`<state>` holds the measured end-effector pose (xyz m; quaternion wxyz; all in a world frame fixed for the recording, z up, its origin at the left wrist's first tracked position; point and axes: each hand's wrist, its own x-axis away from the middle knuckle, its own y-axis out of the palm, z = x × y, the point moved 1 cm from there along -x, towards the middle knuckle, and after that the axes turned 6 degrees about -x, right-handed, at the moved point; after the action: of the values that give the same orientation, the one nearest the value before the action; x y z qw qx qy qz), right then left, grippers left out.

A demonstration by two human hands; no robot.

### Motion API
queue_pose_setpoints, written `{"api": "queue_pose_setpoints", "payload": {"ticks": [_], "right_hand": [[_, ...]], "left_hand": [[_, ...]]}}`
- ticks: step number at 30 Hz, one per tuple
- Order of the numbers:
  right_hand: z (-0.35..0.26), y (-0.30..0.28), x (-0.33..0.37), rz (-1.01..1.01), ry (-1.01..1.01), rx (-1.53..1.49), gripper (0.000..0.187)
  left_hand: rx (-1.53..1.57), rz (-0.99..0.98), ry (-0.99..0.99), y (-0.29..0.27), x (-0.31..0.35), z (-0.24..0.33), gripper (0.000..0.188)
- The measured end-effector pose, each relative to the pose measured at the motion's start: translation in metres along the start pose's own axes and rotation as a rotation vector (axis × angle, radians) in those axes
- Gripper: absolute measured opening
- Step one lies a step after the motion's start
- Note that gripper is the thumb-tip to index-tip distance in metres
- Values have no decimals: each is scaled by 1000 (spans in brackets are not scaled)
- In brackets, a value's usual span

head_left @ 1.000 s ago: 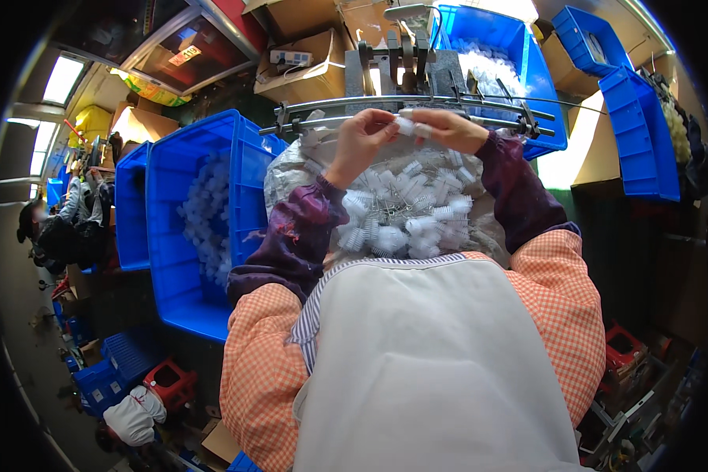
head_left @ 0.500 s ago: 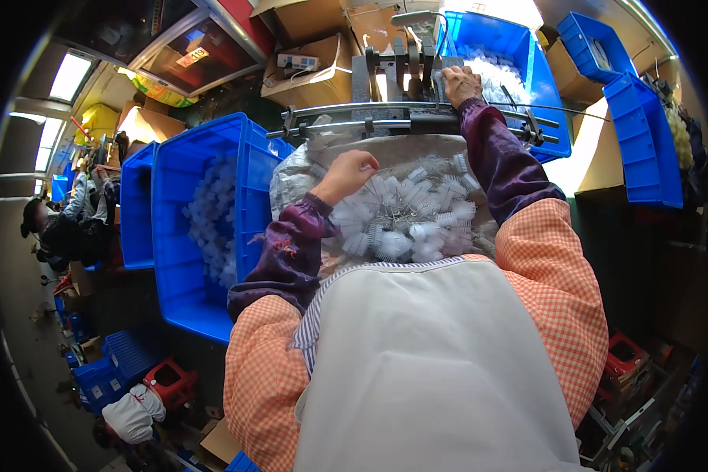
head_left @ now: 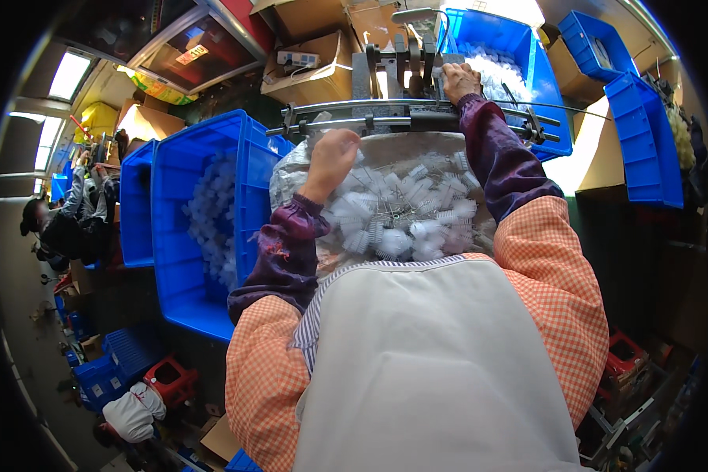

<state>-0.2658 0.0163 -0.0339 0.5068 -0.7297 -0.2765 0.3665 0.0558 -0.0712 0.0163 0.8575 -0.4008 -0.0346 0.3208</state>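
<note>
My left hand [head_left: 334, 163] is raised beside the near metal rail [head_left: 346, 126], fingers curled closed; whatever they hold is hidden. At the dark bench machine [head_left: 405, 71], my right hand [head_left: 461, 82] is closed at its right side, and its grip cannot be made out. Between my forearms lies a heap of small white-bristled wire brushes [head_left: 405, 208] with thin metal stems. They rest on a pale plastic sheet [head_left: 291, 175] in front of the machine.
A deep blue bin [head_left: 248, 189] with white pieces stands at my left. Another blue bin [head_left: 539, 71] with white pieces sits behind the machine at right. A cardboard box [head_left: 322, 82] stands behind the rails. Other people [head_left: 75, 212] work at far left.
My left hand has moved up and slightly left, from over the brush heap to the near rail. My right hand stays at the machine with hardly any shift.
</note>
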Motion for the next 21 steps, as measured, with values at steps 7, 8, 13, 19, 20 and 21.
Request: {"api": "queue_pose_setpoints", "payload": {"ticks": [7, 8, 13, 19, 20, 21], "right_hand": [[-1, 1, 1, 18, -27, 40, 17], [0, 2, 1, 19, -31, 30, 17], [4, 5, -3, -25, -22, -48, 23], [7, 3, -10, -122, 177, 41, 30], [9, 2, -8, -117, 204, 72, 30], [11, 1, -7, -111, 231, 103, 31]], "left_hand": [[-79, 95, 125, -7, 2, 6, 10], [-84, 92, 125, -6, 2, 5, 10], [-29, 45, 63, -2, 4, 4, 11], [-62, 41, 136, 2, 2, 2, 10], [-59, 38, 136, 2, 2, 2, 10], [-55, 34, 137, 2, 2, 2, 9]]}}
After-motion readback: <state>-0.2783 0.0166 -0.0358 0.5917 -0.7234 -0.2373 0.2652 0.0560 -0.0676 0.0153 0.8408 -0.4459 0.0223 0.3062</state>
